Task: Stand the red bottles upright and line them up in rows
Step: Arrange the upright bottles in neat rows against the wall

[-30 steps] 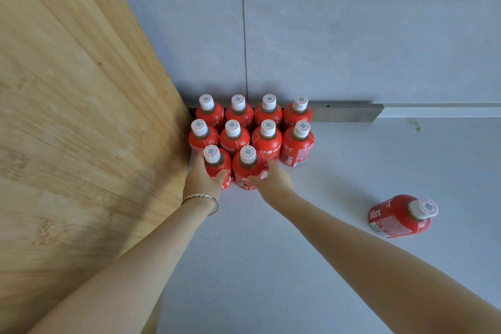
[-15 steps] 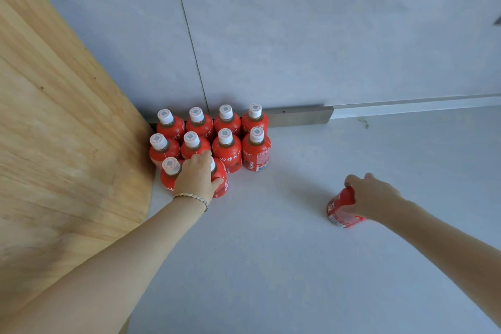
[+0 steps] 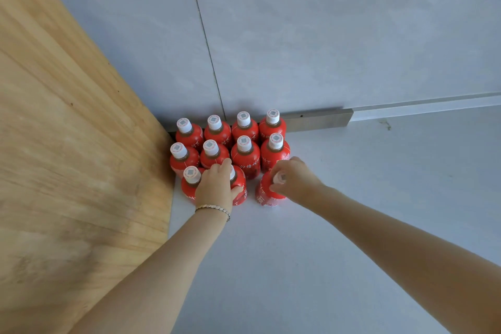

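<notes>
Red bottles with white caps stand upright in the corner on the pale floor. The back row (image 3: pixel 229 127) and the row in front of it (image 3: pixel 245 156) each hold several. In the front row, one bottle (image 3: pixel 189 184) stands against the wooden panel. My left hand (image 3: pixel 215 188) grips the second front-row bottle (image 3: pixel 240 188) from above and hides most of it. My right hand (image 3: pixel 294 180) holds a third bottle (image 3: pixel 267 194) by its cap and neck, upright, a small gap to the right of the second.
A light wooden panel (image 3: pixel 76 157) rises on the left, touching the bottles. A grey tiled wall (image 3: pixel 325 35) stands behind, with a metal strip (image 3: pixel 320 119) at its base. Pale floor (image 3: pixel 298 266) stretches in front and to the right.
My right hand took the bottle that lay on the floor at the right and carried it left, upright, to the front row. My left hand stayed on the second front-row bottle.
</notes>
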Demonstrator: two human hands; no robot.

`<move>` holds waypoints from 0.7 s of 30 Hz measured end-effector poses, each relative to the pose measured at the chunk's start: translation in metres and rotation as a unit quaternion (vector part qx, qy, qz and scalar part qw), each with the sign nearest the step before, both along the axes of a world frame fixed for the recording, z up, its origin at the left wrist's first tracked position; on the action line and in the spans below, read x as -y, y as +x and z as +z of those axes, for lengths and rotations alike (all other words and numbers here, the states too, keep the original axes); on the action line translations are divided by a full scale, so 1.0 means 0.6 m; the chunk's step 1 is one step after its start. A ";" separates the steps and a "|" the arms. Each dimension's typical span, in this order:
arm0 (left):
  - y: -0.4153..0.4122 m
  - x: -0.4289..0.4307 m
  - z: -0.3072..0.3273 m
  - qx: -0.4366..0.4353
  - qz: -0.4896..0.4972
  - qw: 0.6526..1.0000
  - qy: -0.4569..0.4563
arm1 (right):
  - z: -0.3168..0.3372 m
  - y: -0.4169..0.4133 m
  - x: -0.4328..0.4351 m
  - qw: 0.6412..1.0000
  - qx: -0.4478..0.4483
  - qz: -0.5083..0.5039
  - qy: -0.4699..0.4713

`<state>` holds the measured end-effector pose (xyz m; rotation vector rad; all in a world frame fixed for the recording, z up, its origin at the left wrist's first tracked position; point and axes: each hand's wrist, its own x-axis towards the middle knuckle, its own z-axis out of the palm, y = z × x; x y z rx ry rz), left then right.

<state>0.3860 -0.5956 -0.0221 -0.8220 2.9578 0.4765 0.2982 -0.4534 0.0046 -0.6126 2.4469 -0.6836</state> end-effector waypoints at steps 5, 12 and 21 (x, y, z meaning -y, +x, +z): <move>0.000 0.006 -0.002 0.008 -0.012 1.000 -0.009 | -0.021 0.012 0.047 0.998 -0.018 -0.038 -0.049; 0.000 0.010 -0.012 -0.001 -0.021 1.000 -0.013 | -0.077 0.041 0.042 0.987 0.054 -0.147 -0.019; -0.005 0.002 0.008 0.094 -0.041 0.990 -0.096 | -0.048 0.033 0.000 0.984 0.147 -0.025 0.095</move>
